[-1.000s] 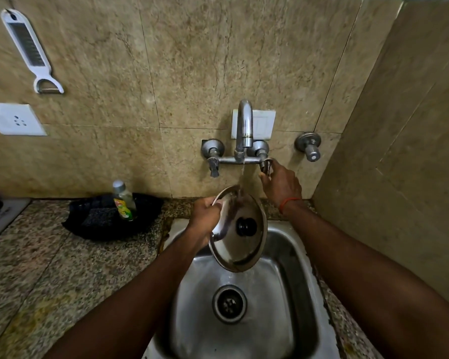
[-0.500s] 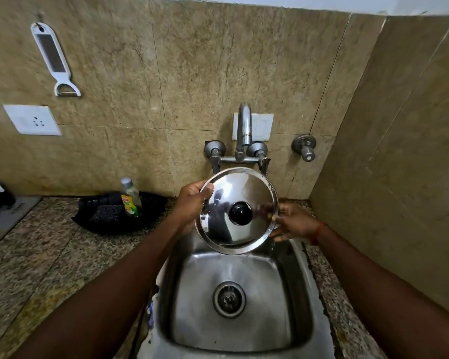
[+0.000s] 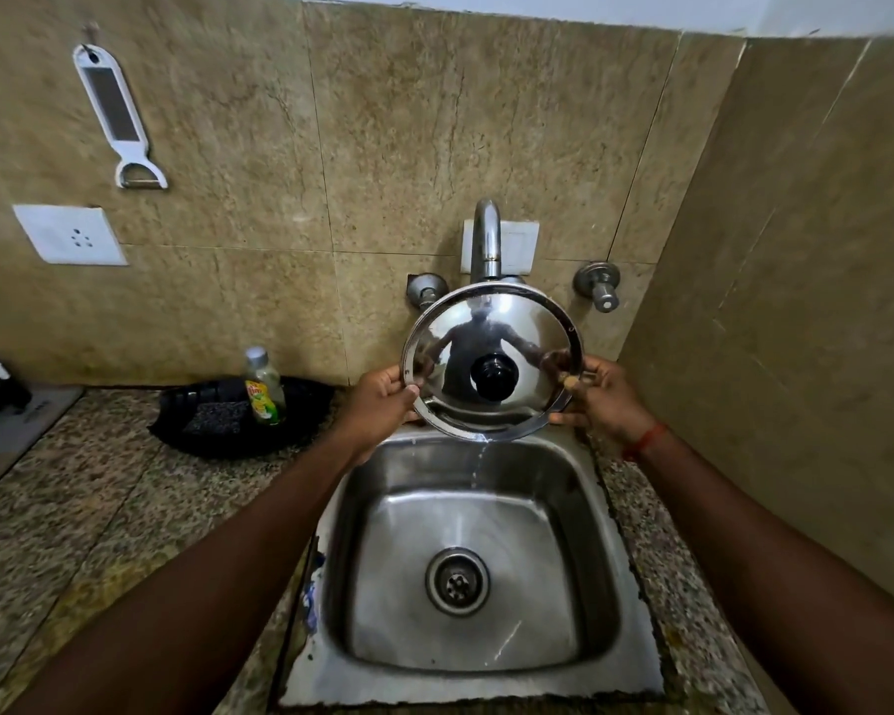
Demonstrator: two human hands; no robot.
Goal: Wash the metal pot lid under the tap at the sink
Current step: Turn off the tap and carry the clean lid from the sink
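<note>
The shiny metal pot lid (image 3: pixel 507 327) with a black knob stands nearly upright above the back of the steel sink (image 3: pixel 594 513), its top side facing me. My left hand (image 3: pixel 378 402) grips its left rim and my right hand (image 3: pixel 607 399) grips its right rim. Water drips from the lid's lower edge into the basin. The tap (image 3: pixel 486 240) rises from the wall just behind the lid; its spout end and any stream are hidden by the lid.
A black tray (image 3: pixel 202 420) with a dish-soap bottle (image 3: pixel 264 387) sits on the granite counter left of the sink. A second wall valve (image 3: pixel 597 283) is at the right, close to the side wall. A peeler (image 3: pixel 120 116) and a socket (image 3: pixel 68 234) hang on the tiles.
My right hand left the tap handle and took the lid's right rim. The lid turned from tilted under the stream to upright and facing me, now held in both hands.
</note>
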